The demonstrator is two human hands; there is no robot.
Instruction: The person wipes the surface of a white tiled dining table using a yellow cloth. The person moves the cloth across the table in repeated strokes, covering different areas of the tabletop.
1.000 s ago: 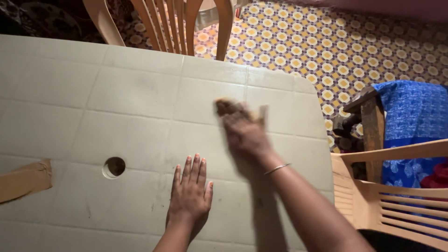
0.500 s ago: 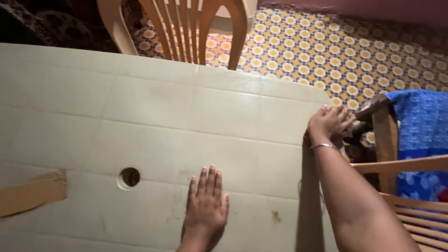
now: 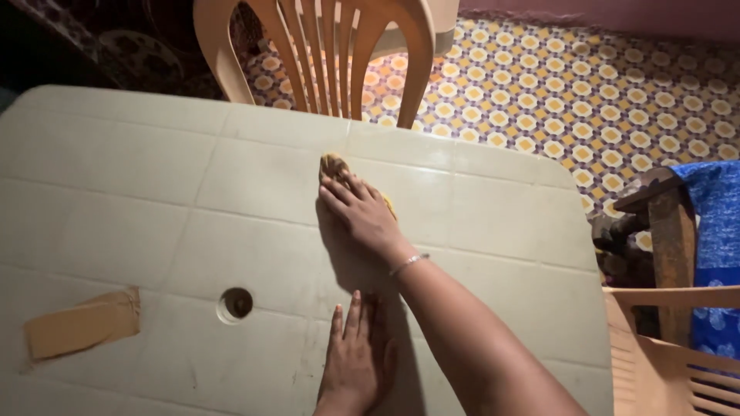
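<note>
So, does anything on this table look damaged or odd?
Yes. A strip of brown tape is stuck askew near the table's left edge, like a patch. Dark smudges mark the surface by the round hole.

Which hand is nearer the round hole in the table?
Left. The left hand lies flat just right of the hole; the right hand is farther up the table, pressing a yellow cloth.
</note>
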